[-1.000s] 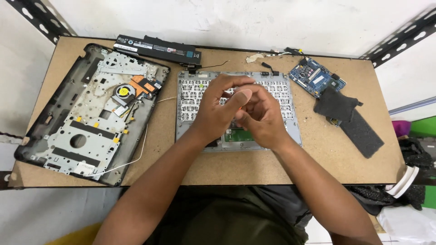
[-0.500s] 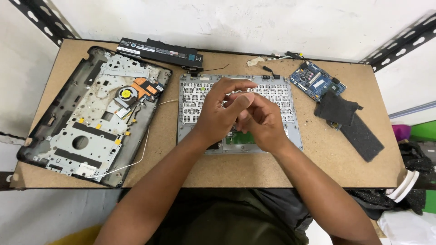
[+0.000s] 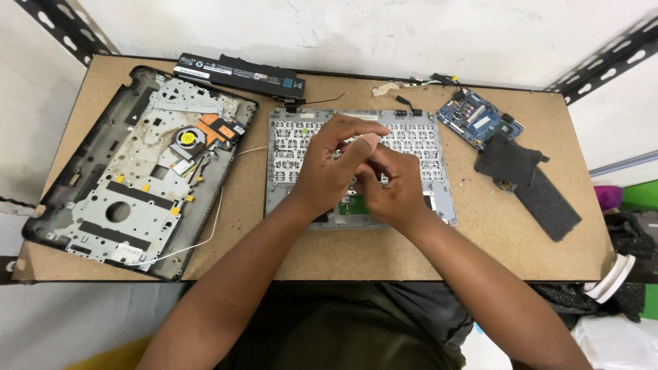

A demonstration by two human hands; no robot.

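Observation:
A grey laptop top cover (image 3: pixel 439 199) lies face down mid-table, the metal back of its keyboard showing, with a small green board (image 3: pixel 351 204) at its near edge. Both my hands meet right above it. My left hand (image 3: pixel 327 168) arches over from the left, thumb and fingertips pinched toward the right hand's fingers. My right hand (image 3: pixel 392 186) is curled, its fingers pressed against the left thumb. Whatever sits between the fingertips is hidden.
A black laptop base (image 3: pixel 137 171) with a metal frame, a fan and a loose white cable lies at the left. A long black battery (image 3: pixel 236 72) lies at the back. A blue circuit board (image 3: pixel 476 120) and black pads (image 3: pixel 541 195) sit at the right, with small cables (image 3: pixel 404 88) behind.
My hands stay joined over the cover. The fingers shifted slightly, with the left thumb now raised against the right hand's fingertips.

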